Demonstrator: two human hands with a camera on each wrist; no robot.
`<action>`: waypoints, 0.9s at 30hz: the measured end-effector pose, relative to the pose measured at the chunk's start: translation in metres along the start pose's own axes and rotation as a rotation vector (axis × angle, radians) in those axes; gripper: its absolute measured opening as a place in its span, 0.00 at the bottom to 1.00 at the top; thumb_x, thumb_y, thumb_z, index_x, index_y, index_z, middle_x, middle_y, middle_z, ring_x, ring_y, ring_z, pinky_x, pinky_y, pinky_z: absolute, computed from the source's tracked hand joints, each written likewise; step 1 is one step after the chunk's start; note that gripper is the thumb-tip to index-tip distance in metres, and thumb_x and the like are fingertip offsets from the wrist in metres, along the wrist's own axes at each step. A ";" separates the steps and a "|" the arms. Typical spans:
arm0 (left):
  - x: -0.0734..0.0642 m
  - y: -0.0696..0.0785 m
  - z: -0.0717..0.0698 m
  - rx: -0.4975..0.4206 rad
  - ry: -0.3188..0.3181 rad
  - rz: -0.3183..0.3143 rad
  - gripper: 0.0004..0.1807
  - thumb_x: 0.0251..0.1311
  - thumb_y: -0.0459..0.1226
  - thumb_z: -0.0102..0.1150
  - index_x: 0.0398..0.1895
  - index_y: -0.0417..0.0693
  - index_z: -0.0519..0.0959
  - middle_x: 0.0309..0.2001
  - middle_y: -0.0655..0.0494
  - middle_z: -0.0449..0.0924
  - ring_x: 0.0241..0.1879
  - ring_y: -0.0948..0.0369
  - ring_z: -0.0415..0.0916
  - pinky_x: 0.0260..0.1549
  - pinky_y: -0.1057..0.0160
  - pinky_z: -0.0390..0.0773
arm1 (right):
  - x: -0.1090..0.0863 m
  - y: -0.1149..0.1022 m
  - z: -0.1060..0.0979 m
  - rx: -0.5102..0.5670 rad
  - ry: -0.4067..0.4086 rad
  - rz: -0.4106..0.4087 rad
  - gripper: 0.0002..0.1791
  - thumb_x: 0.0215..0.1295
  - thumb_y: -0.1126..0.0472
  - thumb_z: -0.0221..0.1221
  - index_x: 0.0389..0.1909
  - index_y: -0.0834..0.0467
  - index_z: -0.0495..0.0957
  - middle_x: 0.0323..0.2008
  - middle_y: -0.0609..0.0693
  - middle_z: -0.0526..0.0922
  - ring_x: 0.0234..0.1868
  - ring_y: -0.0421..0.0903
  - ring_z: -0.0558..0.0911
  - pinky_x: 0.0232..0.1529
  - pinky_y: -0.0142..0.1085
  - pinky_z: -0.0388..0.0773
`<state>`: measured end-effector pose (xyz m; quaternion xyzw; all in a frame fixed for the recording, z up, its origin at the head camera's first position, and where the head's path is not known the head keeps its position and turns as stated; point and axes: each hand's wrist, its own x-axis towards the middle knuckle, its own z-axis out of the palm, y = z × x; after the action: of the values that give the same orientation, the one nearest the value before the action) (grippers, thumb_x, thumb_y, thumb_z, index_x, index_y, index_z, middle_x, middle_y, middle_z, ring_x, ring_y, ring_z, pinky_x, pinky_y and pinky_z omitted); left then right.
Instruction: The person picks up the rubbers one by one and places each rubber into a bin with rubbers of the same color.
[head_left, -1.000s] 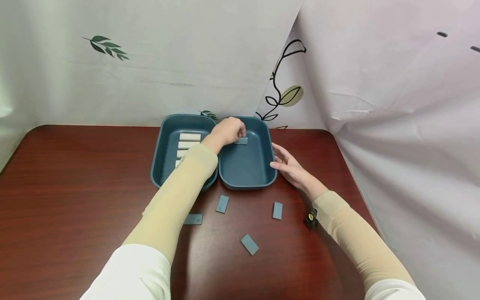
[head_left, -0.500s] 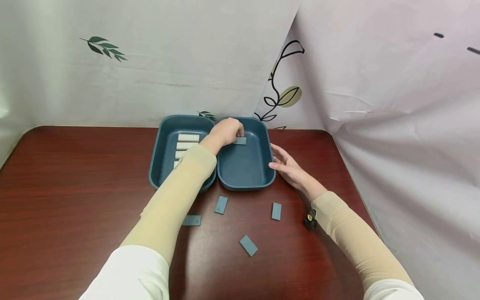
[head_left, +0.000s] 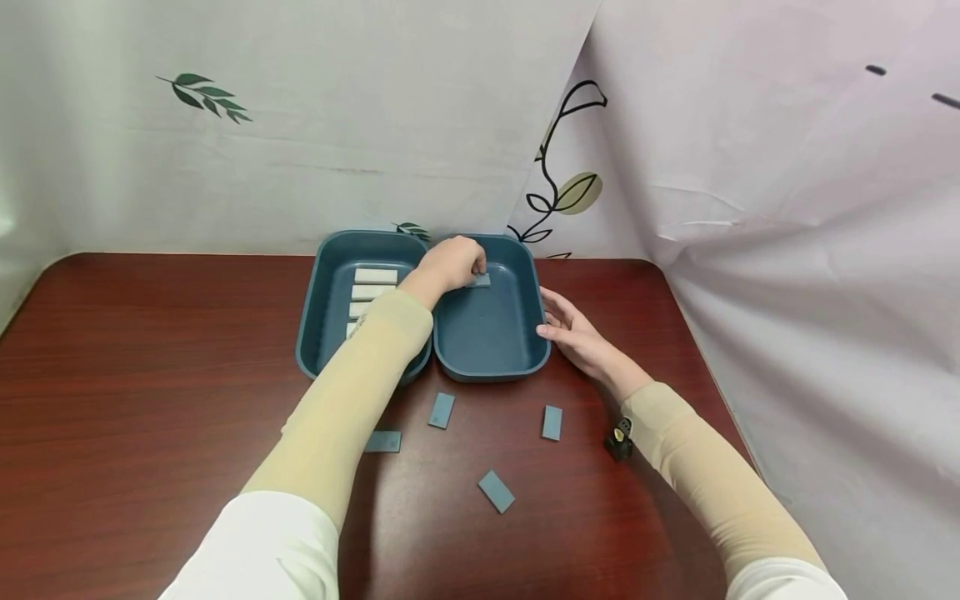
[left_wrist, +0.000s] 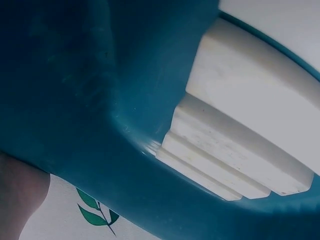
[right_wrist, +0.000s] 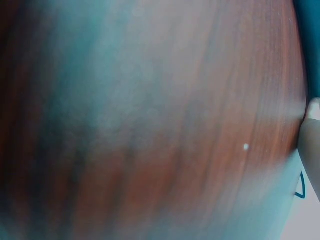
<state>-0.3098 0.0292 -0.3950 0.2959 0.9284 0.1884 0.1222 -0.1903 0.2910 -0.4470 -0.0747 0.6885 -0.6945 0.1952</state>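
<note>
My left hand reaches into the right blue box, its fingers curled down at a small grey-blue rectangular tile near the back wall. The hand covers the tile's left part, and the fingertips' contact is partly hidden. Against the same box's outer right wall rests my right hand, fingers extended and thumb by the rim. Several white blocks lie in a row inside the left blue box, partly behind my left sleeve; the left wrist view shows these white blocks up close.
Several more grey-blue tiles lie loose on the brown table before the boxes: one tile near them, one tile to the right, one tile closer in. Another tile sits beside my left sleeve. A white curtain hangs behind.
</note>
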 end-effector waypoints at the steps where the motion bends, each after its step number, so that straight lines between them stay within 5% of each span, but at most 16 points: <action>1: 0.000 0.000 0.000 0.001 -0.001 0.000 0.12 0.73 0.29 0.61 0.55 0.44 0.87 0.56 0.47 0.87 0.57 0.52 0.83 0.61 0.53 0.82 | 0.000 0.000 0.000 -0.002 0.002 0.002 0.43 0.78 0.69 0.55 0.86 0.55 0.46 0.85 0.60 0.51 0.72 0.40 0.70 0.66 0.27 0.75; 14: -0.003 -0.002 -0.009 -0.026 -0.010 0.033 0.12 0.71 0.30 0.64 0.55 0.43 0.86 0.55 0.46 0.87 0.57 0.51 0.82 0.61 0.52 0.81 | -0.001 -0.001 0.002 -0.010 -0.003 -0.001 0.43 0.78 0.69 0.55 0.86 0.55 0.46 0.85 0.59 0.51 0.73 0.42 0.69 0.65 0.27 0.76; 27: -0.033 -0.009 -0.036 -0.185 0.072 0.125 0.13 0.71 0.28 0.64 0.57 0.39 0.85 0.54 0.41 0.87 0.55 0.48 0.84 0.59 0.50 0.83 | -0.001 -0.001 0.002 0.011 -0.009 -0.014 0.45 0.77 0.66 0.59 0.86 0.55 0.47 0.85 0.61 0.51 0.72 0.41 0.70 0.67 0.28 0.72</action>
<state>-0.3003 -0.0066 -0.3624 0.3339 0.8906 0.2909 0.1035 -0.1888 0.2896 -0.4456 -0.0816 0.6833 -0.6992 0.1939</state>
